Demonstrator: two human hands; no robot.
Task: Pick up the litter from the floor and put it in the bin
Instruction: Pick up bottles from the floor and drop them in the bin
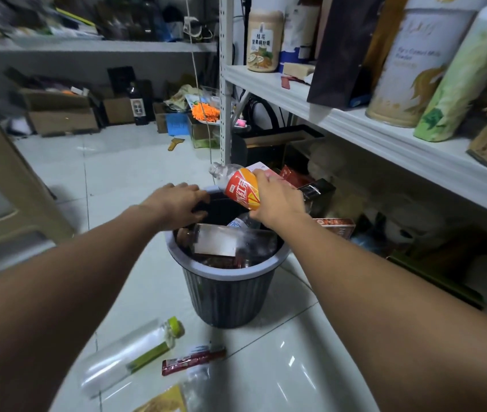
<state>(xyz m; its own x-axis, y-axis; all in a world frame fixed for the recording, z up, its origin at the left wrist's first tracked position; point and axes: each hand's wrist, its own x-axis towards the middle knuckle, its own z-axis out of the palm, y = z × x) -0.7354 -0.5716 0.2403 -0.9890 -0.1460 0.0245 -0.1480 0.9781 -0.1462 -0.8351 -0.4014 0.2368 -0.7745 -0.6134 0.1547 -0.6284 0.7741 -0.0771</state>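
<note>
A dark ribbed bin [227,295] with a grey rim stands on the tiled floor, holding a clear bottle and flat packaging. My right hand [278,200] grips an empty plastic bottle with an orange-red label [236,182], held tilted above the bin's far rim, neck pointing left. My left hand [177,203] rests on the bin's far-left rim, fingers curled over it. On the floor near me lie a clear bottle with a green cap [130,352], a red wrapper [193,359] and a yellow packet [162,404].
A white shelf unit [355,126] with tins and boxes runs along the right; boxes and soft toys crowd its floor level beside the bin. Cardboard boxes [61,114] and clutter line the back wall. A beige cabinet [4,179] stands at left.
</note>
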